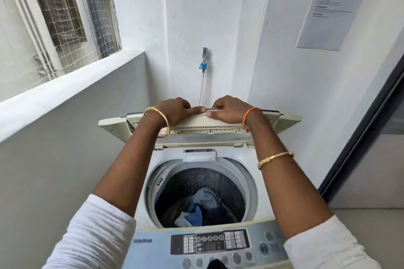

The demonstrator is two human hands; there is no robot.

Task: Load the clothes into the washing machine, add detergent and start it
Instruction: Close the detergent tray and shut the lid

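You're gripping the raised lid with both hands, left hand and right hand touching its top edge. Clothes are lying in the drum below the lid.

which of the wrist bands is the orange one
The orange thread band on the right wrist, next to the right hand; the other two bangles, one per arm, are gold.

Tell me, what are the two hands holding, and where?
Both the left hand and right hand hold the washer's folded lid, with their grip side by side on its raised top edge.
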